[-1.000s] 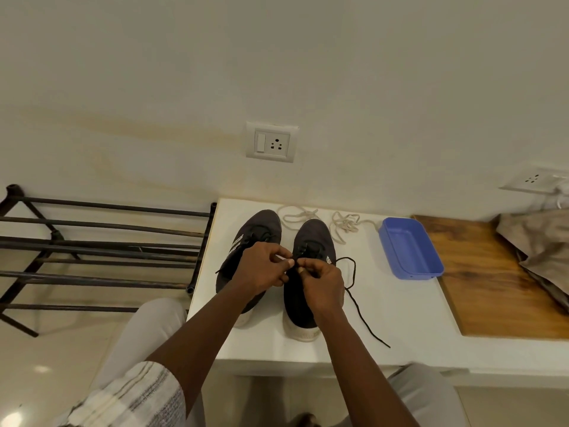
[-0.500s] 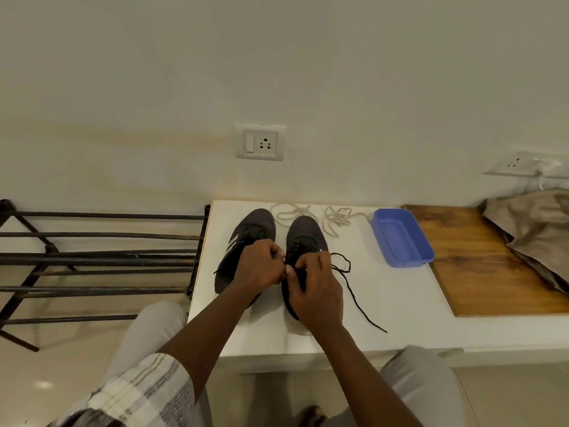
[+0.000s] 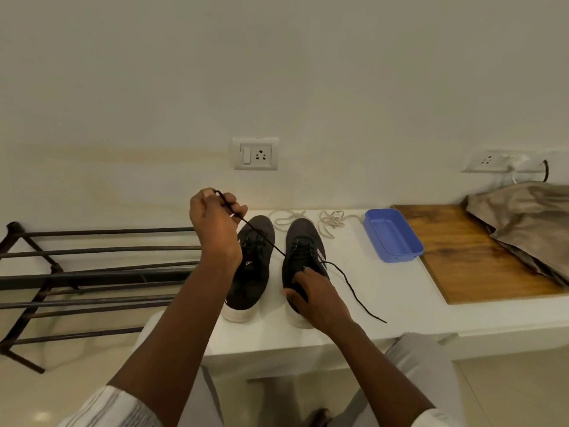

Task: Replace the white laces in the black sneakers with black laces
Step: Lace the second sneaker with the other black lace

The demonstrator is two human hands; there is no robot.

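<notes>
A single wide-angle camera sat on the person's head, looking forward and steeply down. It was close in: both forearms ran up from the bottom edge to the left hand [image 3: 215,223] and right hand [image 3: 314,294] near mid-frame, over the white tabletop [image 3: 385,303]. The view faced the wall squarely, with the wall socket [image 3: 255,154] straight ahead, the metal rack [image 3: 92,272] at the left and the wooden board [image 3: 480,254] at the right.

White low table [image 3: 385,318] carries left sneaker [image 3: 252,272] and right sneaker [image 3: 303,241] side by side, toes to wall. White laces [image 3: 331,221] heaped behind toes. Blue plastic tray [image 3: 400,257] on the right, wooden board [image 3: 462,257] just beside it. Black lace [image 3: 354,291] end trails on tabletop.
</notes>
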